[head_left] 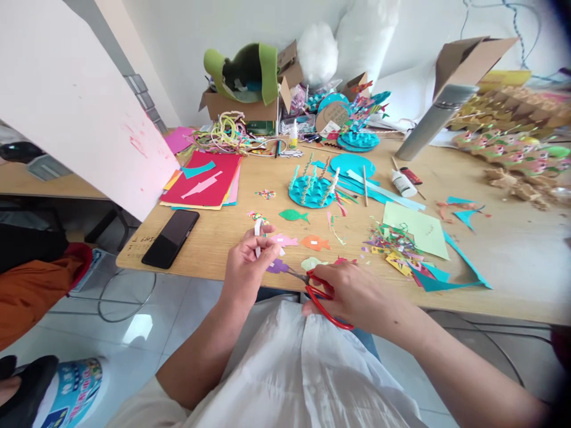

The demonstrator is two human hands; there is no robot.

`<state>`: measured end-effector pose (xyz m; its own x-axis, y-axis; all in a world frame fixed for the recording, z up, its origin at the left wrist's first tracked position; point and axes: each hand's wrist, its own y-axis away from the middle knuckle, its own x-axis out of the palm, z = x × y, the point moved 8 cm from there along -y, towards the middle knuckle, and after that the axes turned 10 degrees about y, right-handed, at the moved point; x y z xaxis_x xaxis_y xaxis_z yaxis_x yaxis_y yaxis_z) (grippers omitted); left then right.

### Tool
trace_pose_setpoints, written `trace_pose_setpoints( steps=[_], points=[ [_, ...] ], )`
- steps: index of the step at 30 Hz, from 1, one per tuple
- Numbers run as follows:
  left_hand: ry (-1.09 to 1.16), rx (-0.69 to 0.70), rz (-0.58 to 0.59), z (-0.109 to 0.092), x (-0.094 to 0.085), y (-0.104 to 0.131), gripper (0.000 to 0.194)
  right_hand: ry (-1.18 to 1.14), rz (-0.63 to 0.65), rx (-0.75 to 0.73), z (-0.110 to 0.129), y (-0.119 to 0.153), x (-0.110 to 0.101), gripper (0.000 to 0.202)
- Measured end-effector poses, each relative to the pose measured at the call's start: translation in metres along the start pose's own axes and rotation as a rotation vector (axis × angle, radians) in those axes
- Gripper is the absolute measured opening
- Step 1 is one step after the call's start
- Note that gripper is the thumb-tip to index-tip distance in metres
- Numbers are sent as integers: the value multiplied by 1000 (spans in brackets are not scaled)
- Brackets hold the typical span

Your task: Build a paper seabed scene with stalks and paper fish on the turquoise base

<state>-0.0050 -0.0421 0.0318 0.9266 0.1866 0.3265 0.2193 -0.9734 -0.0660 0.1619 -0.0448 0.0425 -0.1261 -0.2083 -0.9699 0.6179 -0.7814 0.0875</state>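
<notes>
My left hand [244,261] pinches a narrow white strip [257,228], which curls up above the fingers. In my right hand [361,289] are red-handled scissors [322,306], their blades pointing left toward the left fingertips. Around both hands lie paper fish: a green fish [293,215], an orange fish [315,242] with a small white patch, a pink fish [288,240], a purple fish [277,267] and a pale green fish [311,263]. A red fish [344,260] is partly covered by my right hand.
Behind the fish stands a blue round base [312,191] with twisted upright stems. A black phone [171,239] and a red paper stack [207,178] lie left. Paper scraps [397,249], a pale green sheet [414,229] and a white bottle [404,183] are right. A white board [89,107] leans in from the left.
</notes>
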Motion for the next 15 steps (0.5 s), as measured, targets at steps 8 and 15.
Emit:
trace_pose_setpoints(
  steps=[8,15],
  points=[
    [106,-36,-66,3,-3,2,11,-1067,-437,160,-4,-27,-2,28],
    [71,43,-24,-1,-6,4,8,-1173,-463,166,11,-41,-3,26]
  ],
)
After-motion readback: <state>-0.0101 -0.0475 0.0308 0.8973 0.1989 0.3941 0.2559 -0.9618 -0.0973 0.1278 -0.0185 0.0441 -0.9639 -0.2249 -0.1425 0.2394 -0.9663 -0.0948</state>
